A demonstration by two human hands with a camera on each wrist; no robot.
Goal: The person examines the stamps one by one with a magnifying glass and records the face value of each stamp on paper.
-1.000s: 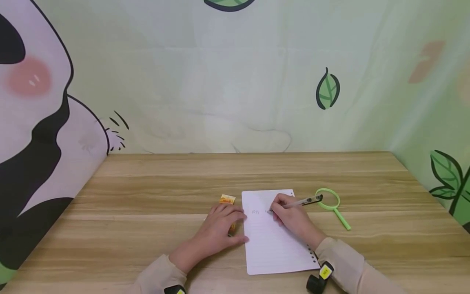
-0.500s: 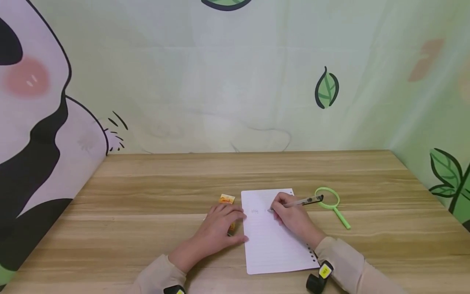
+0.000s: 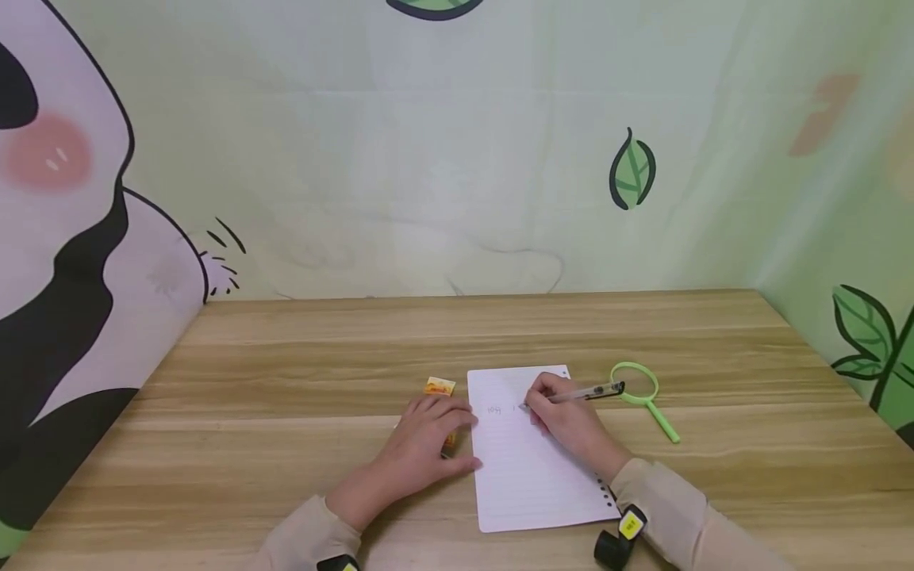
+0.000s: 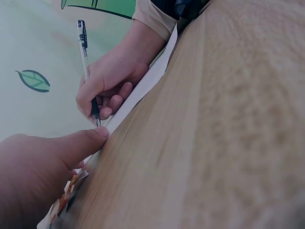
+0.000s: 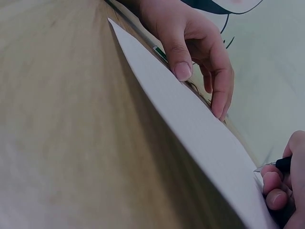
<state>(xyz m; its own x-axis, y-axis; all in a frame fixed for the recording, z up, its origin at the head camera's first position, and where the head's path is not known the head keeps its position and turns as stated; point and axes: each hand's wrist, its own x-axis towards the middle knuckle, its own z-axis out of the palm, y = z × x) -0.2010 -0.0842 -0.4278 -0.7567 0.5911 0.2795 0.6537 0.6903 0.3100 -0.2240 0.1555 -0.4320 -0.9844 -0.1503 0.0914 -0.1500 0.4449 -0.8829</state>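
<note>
A ruled white sheet of paper (image 3: 535, 484) lies on the table, with small handwritten figures near its upper left. My right hand (image 3: 574, 424) grips a clear-barrelled pen (image 3: 596, 391) with a black clip, its tip at the sheet just right of the figures. In the left wrist view, the pen (image 4: 84, 52) stands steeply above the page. My left hand (image 3: 424, 444) rests at the sheet's left edge, thumb and fingertips touching that edge. Under its palm lies a yellow-orange printed item (image 3: 440, 386), mostly hidden, so its kind cannot be told.
A light green magnifying glass (image 3: 664, 420) lies on the wooden table (image 3: 286, 357), right of the paper. Behind the table hangs a pale green backdrop (image 3: 457, 159) with a panda and leaves. Punched holes line the sheet's right edge, beside my right sleeve (image 3: 664, 507).
The head view has shifted slightly, so everything sits a little further left. The pen tip has moved only minutely by the short mark. My left hand stays in place on the paper's edge.
</note>
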